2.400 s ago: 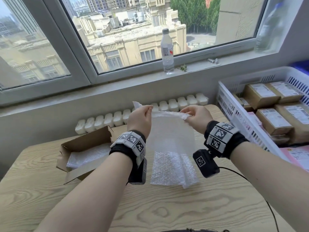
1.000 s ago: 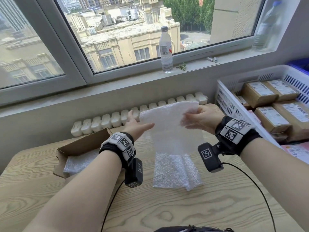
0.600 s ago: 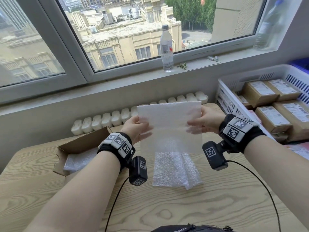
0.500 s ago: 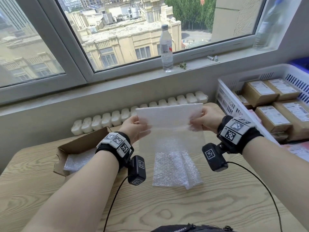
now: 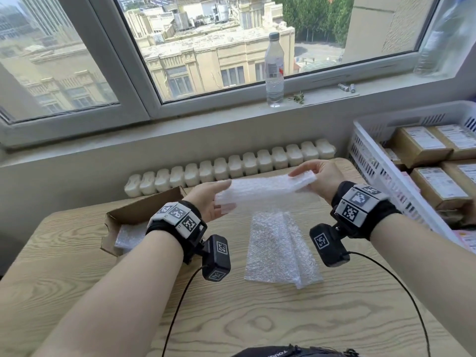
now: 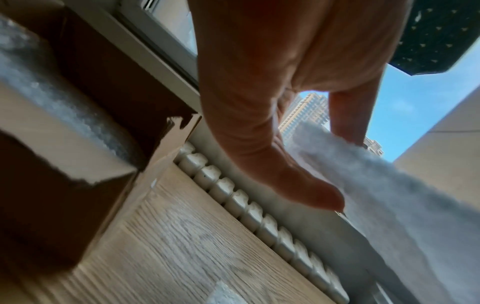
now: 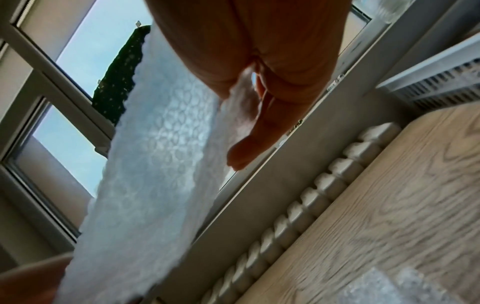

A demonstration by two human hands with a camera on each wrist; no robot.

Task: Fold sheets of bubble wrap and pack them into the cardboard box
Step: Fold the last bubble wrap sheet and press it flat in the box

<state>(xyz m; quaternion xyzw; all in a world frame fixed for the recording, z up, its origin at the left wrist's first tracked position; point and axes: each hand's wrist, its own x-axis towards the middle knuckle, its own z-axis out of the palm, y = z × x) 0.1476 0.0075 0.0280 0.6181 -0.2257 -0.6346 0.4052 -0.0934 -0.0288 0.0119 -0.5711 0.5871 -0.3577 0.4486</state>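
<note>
A folded sheet of bubble wrap (image 5: 265, 188) hangs in the air above the wooden table, held flat as a narrow band. My left hand (image 5: 210, 203) pinches its left end between thumb and fingers, and the left wrist view shows the thumb (image 6: 306, 191) under the wrap (image 6: 389, 195). My right hand (image 5: 318, 176) pinches the right end (image 7: 161, 164). An open cardboard box (image 5: 139, 215) sits at the left of the table with bubble wrap (image 5: 130, 237) inside it. A loose pile of bubble wrap sheets (image 5: 279, 249) lies on the table below my hands.
A white plastic crate (image 5: 371, 161) full of labelled cardboard parcels stands at the right. A row of white moulded blocks (image 5: 231, 167) runs along the table's far edge. A water bottle (image 5: 274, 70) stands on the windowsill.
The sheet hung upright between my hands before. It has been folded down into a narrow horizontal band, and both hands have lowered slightly, still holding its ends.
</note>
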